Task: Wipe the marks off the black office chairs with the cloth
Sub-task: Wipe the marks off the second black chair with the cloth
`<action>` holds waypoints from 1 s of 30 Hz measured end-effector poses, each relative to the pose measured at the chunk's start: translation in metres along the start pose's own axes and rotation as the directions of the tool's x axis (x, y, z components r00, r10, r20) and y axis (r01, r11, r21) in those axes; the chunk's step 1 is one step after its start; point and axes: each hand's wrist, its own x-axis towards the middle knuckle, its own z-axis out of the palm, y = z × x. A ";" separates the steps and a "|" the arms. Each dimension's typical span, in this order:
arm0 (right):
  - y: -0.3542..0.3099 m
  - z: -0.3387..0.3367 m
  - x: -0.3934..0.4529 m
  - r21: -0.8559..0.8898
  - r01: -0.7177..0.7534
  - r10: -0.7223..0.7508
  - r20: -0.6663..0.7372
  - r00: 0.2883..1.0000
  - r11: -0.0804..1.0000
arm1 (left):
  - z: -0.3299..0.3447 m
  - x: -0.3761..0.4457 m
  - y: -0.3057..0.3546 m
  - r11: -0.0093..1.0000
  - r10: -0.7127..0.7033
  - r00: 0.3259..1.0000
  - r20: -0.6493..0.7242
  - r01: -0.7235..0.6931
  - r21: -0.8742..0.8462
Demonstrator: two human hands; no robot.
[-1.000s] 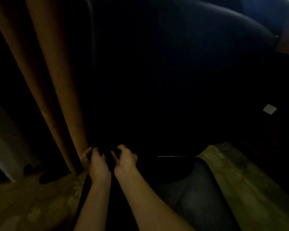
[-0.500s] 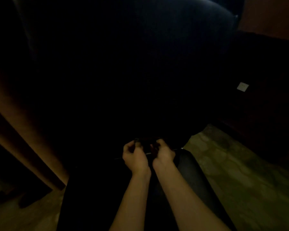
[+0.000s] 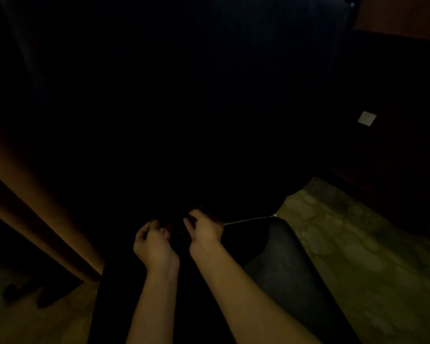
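Observation:
The room is very dim. A black office chair [image 3: 184, 95] fills the upper and middle view, its back rising in front of me. Low in the view, my left hand [image 3: 154, 242] and my right hand [image 3: 204, 232] sit close together at the chair's lower edge, fingers curled. Between them lies a dark cloth [image 3: 174, 222], barely distinct from the chair; both hands seem to pinch it. Any marks on the chair are lost in the dark.
A brown curtain [image 3: 35, 207] hangs at the left, reaching the floor. Patterned carpet [image 3: 358, 256] spreads to the right. A dark wall panel at the right carries a white plate [image 3: 367, 118]. My knee in dark trousers [image 3: 283, 269] is under my right arm.
The view has swung away from the curtain toward the chair's middle. Both hands stayed together on the cloth and have drawn slightly apart.

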 end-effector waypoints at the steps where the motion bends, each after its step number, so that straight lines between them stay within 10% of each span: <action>1: -0.009 -0.004 0.002 0.006 0.016 -0.016 -0.013 1.000 1.000 | 0.006 -0.004 -0.005 1.000 -0.021 1.000 0.019 0.021 0.021; 17: -0.153 -0.102 0.063 0.056 0.395 -0.361 -0.303 0.882 0.917 | 0.115 -0.107 -0.115 0.908 -0.412 0.886 0.211 0.379 0.181; 30: -0.093 -0.075 0.058 0.143 0.201 -0.196 -0.053 0.979 0.969 | 0.064 -0.069 -0.078 0.977 -0.212 0.960 0.182 0.202 0.073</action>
